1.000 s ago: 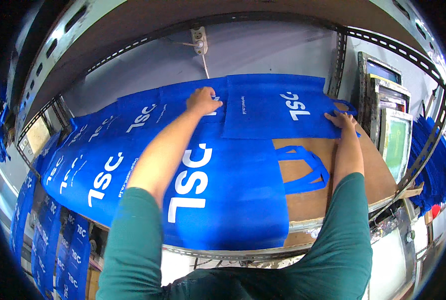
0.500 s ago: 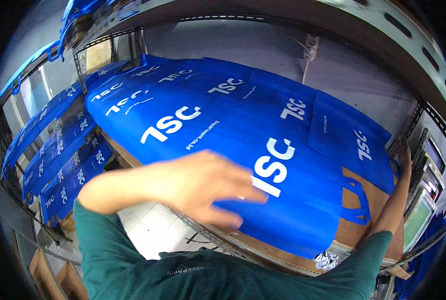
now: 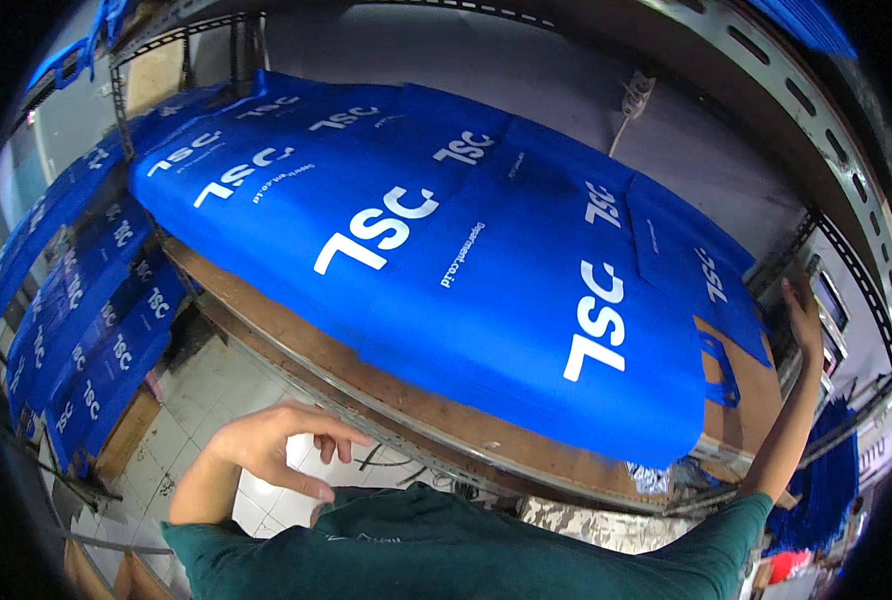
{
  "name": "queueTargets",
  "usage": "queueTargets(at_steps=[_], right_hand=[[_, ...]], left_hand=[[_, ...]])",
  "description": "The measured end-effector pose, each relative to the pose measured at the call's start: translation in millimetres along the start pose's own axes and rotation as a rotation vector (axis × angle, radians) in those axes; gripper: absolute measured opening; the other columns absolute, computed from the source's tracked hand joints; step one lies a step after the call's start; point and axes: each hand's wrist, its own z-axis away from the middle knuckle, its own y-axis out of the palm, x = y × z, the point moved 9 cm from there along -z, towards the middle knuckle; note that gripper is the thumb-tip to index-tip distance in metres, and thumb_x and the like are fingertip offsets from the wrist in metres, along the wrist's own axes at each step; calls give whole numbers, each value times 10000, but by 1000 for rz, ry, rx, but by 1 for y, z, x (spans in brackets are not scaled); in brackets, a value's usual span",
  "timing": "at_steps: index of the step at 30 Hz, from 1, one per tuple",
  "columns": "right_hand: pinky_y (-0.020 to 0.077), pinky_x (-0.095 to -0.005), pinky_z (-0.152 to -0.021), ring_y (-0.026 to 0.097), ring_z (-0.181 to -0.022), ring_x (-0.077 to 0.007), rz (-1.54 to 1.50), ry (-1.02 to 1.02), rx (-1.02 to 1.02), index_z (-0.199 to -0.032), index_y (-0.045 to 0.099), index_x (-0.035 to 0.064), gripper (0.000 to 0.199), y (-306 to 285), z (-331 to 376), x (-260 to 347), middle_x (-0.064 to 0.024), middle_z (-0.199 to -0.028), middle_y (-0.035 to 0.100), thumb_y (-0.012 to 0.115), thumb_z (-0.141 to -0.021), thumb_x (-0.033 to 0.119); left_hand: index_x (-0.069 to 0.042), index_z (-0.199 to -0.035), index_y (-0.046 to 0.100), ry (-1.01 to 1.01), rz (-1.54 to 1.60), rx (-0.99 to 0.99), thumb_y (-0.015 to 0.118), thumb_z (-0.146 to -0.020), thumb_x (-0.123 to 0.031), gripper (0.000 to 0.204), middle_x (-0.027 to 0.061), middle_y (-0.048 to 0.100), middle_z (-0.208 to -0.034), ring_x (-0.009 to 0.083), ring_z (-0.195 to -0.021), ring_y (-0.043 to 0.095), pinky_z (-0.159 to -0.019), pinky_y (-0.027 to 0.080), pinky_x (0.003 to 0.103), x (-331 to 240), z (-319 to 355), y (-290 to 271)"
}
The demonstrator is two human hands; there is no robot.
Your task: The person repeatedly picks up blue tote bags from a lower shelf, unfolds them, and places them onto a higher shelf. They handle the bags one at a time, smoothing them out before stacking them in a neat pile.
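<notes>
Blue fabric bags [image 3: 526, 300] with white print lie flat and overlapping on a brown shelf board [image 3: 296, 330]. At the right end, a blue strap handle [image 3: 723, 375] shows over the board. My left hand [image 3: 284, 445] is in the air in front of the shelf's near edge, above the tiled floor. Its fingers are apart and slightly curled, holding nothing. My right hand [image 3: 804, 318] is raised at the shelf's right end, beside the bags. Its visible fingers are stretched out, and part of it is in shadow.
Slotted metal posts and an upper shelf beam [image 3: 766, 75] frame the board. On the left stands another rack of printed blue sheets [image 3: 96, 330]. A white socket and cable [image 3: 634, 100] hang on the back wall. Blue cloth [image 3: 816, 490] hangs at the lower right.
My left hand has pulled back from over the bags to the left, toward me. My right hand stays at the shelf's right end. The whole view has shifted a little.
</notes>
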Motion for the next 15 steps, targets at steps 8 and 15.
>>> queueTargets(at_steps=[8, 15], right_hand=[[378, -315, -942, 474, -1132, -188, 29, 4, -130, -1329, 382, 35, 457, -40, 151, 144, -127, -1297, 449, 475, -923, 224], [450, -288, -756, 573, -829, -129, 432, 94, -378, -1147, 566, 55, 331, 27, 366, 274, -48, -925, 631, 582, -823, 123]], left_hand=[[-62, -1299, 418, -129, 499, 439, 693, -742, -77, 622, 15, 578, -836, 99, -677, 493, -632, 405, 236, 139, 53, 10], [-59, -1203, 505, -278, 552, 668, 667, -789, -102, 446, -48, 464, -663, 41, -627, 431, -573, 345, 205, 248, 58, 39]])
